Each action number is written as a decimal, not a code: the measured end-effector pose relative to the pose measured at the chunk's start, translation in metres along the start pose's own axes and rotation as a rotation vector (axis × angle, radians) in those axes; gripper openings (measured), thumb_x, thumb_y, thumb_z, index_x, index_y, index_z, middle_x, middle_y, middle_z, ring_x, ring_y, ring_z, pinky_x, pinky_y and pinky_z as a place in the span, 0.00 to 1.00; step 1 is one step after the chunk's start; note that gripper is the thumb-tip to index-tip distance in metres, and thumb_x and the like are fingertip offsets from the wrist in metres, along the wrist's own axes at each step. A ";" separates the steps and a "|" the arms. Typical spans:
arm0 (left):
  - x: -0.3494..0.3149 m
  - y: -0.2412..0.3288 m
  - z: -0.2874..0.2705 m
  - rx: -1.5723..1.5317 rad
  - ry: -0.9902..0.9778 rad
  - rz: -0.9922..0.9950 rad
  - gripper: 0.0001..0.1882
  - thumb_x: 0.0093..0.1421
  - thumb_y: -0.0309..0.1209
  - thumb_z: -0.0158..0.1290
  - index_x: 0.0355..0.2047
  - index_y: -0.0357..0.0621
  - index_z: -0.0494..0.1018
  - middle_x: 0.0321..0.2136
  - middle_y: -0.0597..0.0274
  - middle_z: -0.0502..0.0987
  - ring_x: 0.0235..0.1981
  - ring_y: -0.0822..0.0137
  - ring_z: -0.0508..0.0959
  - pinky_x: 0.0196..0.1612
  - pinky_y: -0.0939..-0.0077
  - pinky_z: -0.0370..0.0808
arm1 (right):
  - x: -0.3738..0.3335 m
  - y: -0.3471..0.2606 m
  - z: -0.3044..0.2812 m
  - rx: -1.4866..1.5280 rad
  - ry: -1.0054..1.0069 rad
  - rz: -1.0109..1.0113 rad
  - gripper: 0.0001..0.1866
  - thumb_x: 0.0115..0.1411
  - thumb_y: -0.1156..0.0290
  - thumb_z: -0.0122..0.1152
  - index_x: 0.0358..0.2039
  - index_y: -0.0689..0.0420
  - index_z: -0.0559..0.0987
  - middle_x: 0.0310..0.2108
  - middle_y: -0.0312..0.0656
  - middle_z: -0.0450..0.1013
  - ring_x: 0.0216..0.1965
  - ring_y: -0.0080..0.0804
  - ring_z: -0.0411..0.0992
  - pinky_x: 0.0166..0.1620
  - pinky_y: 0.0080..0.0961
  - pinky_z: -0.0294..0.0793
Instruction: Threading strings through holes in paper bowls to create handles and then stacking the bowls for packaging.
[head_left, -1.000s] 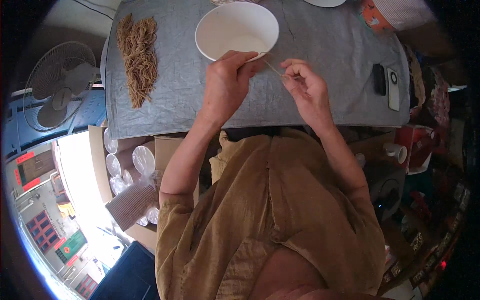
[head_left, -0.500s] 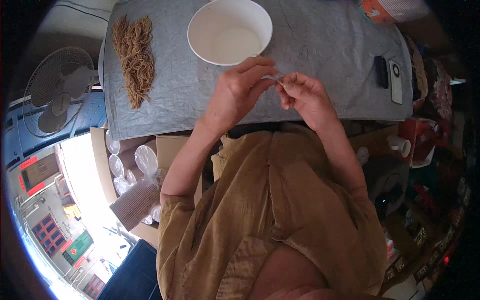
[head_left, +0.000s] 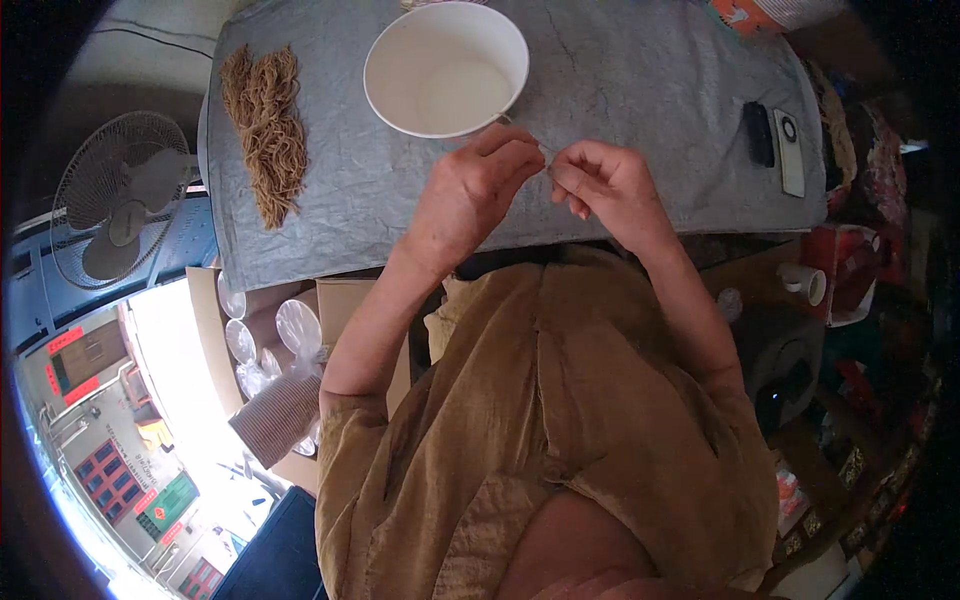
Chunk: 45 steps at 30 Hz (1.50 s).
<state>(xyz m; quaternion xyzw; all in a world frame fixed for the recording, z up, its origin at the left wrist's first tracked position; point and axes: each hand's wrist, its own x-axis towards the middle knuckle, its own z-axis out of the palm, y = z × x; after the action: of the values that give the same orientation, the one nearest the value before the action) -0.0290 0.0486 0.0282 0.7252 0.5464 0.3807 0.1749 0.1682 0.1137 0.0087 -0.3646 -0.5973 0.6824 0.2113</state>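
Observation:
My left hand is closed in a pinch just in front of the white tub. Close beside it, my right hand is pinched too, thumb against the curled fingers. Between the two sets of fingertips shows a bit of a thin pale strand; most of it is hidden, and its kind is too small to make out. The wide round tub holds nothing that I can see on its bottom. A short light wisp sticks up at its near rim, by my left fingers.
Tan, cord-like strands lie bundled on the grey table cover. A dark case and a white device lie at the right. A fan stands left. Below are stacked cups and an open carton.
The fingertips have drawn slightly apart, and the pale strand shows less between them. The view has shifted a little, moving the tub slightly left in the picture.

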 end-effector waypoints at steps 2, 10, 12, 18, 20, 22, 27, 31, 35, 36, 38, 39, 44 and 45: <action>0.001 -0.001 0.000 -0.006 0.005 0.024 0.07 0.55 0.23 0.59 0.36 0.41 0.78 0.39 0.57 0.79 0.37 0.52 0.81 0.38 0.63 0.79 | 0.001 0.004 -0.001 0.005 0.003 0.005 0.08 0.66 0.69 0.60 0.35 0.61 0.80 0.28 0.33 0.76 0.24 0.15 0.68 0.28 0.16 0.68; 0.024 -0.002 -0.023 0.081 0.049 0.001 0.12 0.55 0.19 0.56 0.40 0.43 0.78 0.41 0.60 0.80 0.38 0.52 0.81 0.39 0.62 0.80 | 0.035 0.036 -0.009 -0.651 0.230 -0.700 0.08 0.56 0.70 0.69 0.34 0.59 0.81 0.45 0.45 0.77 0.47 0.26 0.73 0.42 0.26 0.76; 0.032 -0.004 -0.024 0.159 0.006 0.077 0.12 0.56 0.19 0.53 0.40 0.44 0.79 0.41 0.60 0.80 0.38 0.52 0.81 0.39 0.61 0.79 | 0.043 0.039 -0.013 -0.498 0.074 -0.554 0.07 0.56 0.71 0.69 0.33 0.59 0.81 0.45 0.44 0.77 0.46 0.26 0.74 0.44 0.26 0.76; 0.043 -0.002 -0.022 0.272 -0.232 0.081 0.11 0.59 0.23 0.54 0.43 0.44 0.78 0.39 0.53 0.81 0.38 0.49 0.81 0.40 0.61 0.79 | 0.037 0.014 -0.021 -0.316 -0.105 -0.249 0.05 0.55 0.76 0.67 0.32 0.62 0.80 0.37 0.37 0.76 0.35 0.22 0.73 0.39 0.21 0.73; 0.046 0.000 -0.018 0.275 -0.262 0.045 0.12 0.59 0.23 0.54 0.44 0.44 0.78 0.38 0.52 0.81 0.38 0.48 0.81 0.39 0.60 0.79 | 0.030 -0.007 -0.021 -0.356 -0.047 -0.280 0.05 0.56 0.79 0.66 0.32 0.64 0.79 0.33 0.34 0.74 0.32 0.19 0.71 0.37 0.19 0.71; 0.048 -0.007 -0.018 0.276 -0.291 0.009 0.12 0.59 0.23 0.54 0.44 0.44 0.77 0.38 0.51 0.81 0.38 0.47 0.80 0.39 0.59 0.79 | 0.024 -0.031 -0.022 -0.464 0.007 -0.484 0.04 0.57 0.76 0.66 0.31 0.62 0.80 0.28 0.35 0.73 0.25 0.18 0.67 0.30 0.20 0.68; 0.055 -0.001 -0.034 -0.188 -0.332 -0.260 0.06 0.64 0.27 0.52 0.37 0.37 0.78 0.27 0.53 0.82 0.21 0.63 0.81 0.26 0.69 0.78 | 0.021 -0.049 -0.024 -0.463 0.040 -0.497 0.03 0.60 0.76 0.63 0.34 0.61 0.79 0.26 0.32 0.71 0.24 0.16 0.64 0.28 0.18 0.65; 0.047 -0.011 -0.041 -0.461 -0.371 -0.343 0.11 0.69 0.34 0.51 0.43 0.38 0.76 0.32 0.64 0.82 0.21 0.80 0.76 0.23 0.82 0.73 | 0.022 -0.055 -0.021 -0.405 0.078 -0.441 0.04 0.64 0.74 0.60 0.37 0.61 0.78 0.25 0.29 0.71 0.25 0.14 0.65 0.28 0.17 0.65; 0.043 -0.011 -0.040 -0.667 -0.345 -0.389 0.13 0.71 0.35 0.48 0.44 0.38 0.75 0.34 0.65 0.82 0.23 0.81 0.76 0.26 0.85 0.73 | 0.028 -0.053 -0.015 -0.262 0.105 -0.408 0.05 0.65 0.73 0.59 0.36 0.61 0.79 0.25 0.28 0.72 0.27 0.13 0.66 0.30 0.15 0.66; 0.042 -0.011 -0.040 -0.684 -0.338 -0.401 0.14 0.71 0.36 0.47 0.45 0.38 0.75 0.34 0.65 0.81 0.24 0.80 0.77 0.27 0.86 0.73 | 0.030 -0.054 -0.014 -0.244 0.110 -0.396 0.05 0.65 0.73 0.59 0.36 0.61 0.79 0.25 0.28 0.72 0.27 0.13 0.67 0.30 0.15 0.67; 0.037 -0.016 -0.037 -0.716 -0.317 -0.394 0.14 0.72 0.36 0.47 0.45 0.38 0.75 0.33 0.65 0.81 0.26 0.80 0.77 0.28 0.86 0.73 | 0.031 -0.057 -0.013 -0.229 0.109 -0.381 0.05 0.64 0.73 0.59 0.36 0.61 0.79 0.25 0.29 0.72 0.28 0.13 0.68 0.31 0.14 0.67; 0.035 -0.018 -0.036 -0.745 -0.301 -0.386 0.15 0.72 0.37 0.47 0.45 0.38 0.76 0.33 0.65 0.81 0.27 0.79 0.78 0.29 0.86 0.73 | 0.031 -0.060 -0.012 -0.226 0.108 -0.357 0.05 0.64 0.73 0.60 0.36 0.61 0.79 0.25 0.29 0.72 0.28 0.13 0.68 0.30 0.14 0.67; 0.030 -0.028 -0.032 -0.820 -0.271 -0.383 0.15 0.70 0.36 0.49 0.45 0.36 0.77 0.33 0.64 0.81 0.30 0.77 0.79 0.34 0.83 0.77 | 0.031 -0.069 -0.008 -0.254 0.109 -0.335 0.06 0.64 0.72 0.61 0.35 0.61 0.79 0.25 0.28 0.72 0.27 0.13 0.67 0.30 0.13 0.66; 0.029 -0.029 -0.031 -0.820 -0.259 -0.365 0.14 0.70 0.35 0.50 0.44 0.36 0.77 0.33 0.64 0.81 0.31 0.76 0.80 0.35 0.82 0.78 | 0.031 -0.070 -0.009 -0.264 0.101 -0.335 0.06 0.64 0.72 0.61 0.35 0.61 0.79 0.24 0.28 0.71 0.26 0.13 0.66 0.29 0.13 0.65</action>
<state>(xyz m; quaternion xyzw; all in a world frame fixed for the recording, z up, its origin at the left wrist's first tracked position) -0.0681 0.0803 0.0395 0.5298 0.4433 0.4345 0.5779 0.1442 0.1560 0.0690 -0.3184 -0.7223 0.5345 0.3021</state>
